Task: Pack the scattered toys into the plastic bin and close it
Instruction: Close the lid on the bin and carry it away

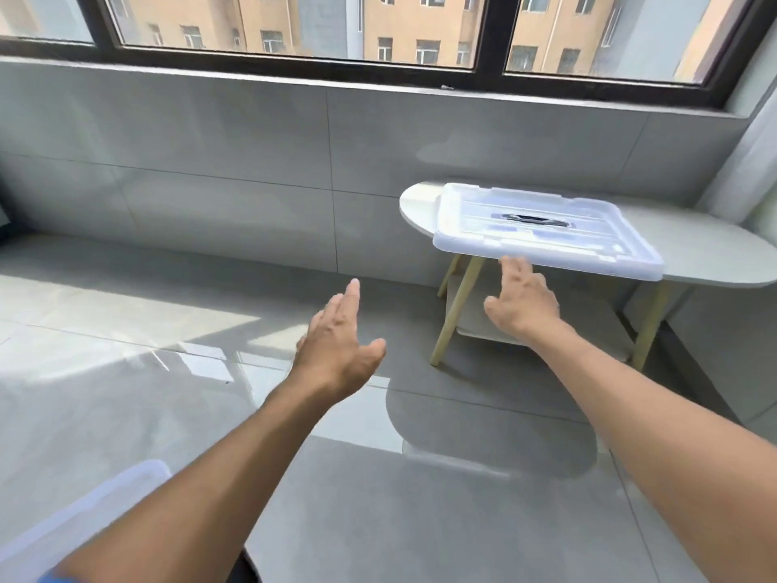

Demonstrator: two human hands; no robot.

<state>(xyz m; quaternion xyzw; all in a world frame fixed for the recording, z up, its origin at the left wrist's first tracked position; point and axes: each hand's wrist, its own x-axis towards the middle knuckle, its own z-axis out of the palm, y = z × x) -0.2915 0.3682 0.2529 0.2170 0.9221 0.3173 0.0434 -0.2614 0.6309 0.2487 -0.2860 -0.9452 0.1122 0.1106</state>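
A clear plastic bin lid (542, 229) with a dark handle slot lies flat on a white oval side table (710, 250) at the right, its near edge hanging over the table's front. My right hand (521, 300) is stretched toward it, fingers spread, fingertips just below the lid's near edge. My left hand (340, 342) reaches forward in mid-air over the floor, fingers straight, holding nothing. A translucent edge of the plastic bin (84, 519) shows at the bottom left, partly behind my left forearm. No toys are in view.
The side table stands on pale wooden legs (456, 313) with a lower shelf, close to a grey tiled wall under a black-framed window (487, 44). Glossy grey floor tiles (168, 330) spread to the left and in front.
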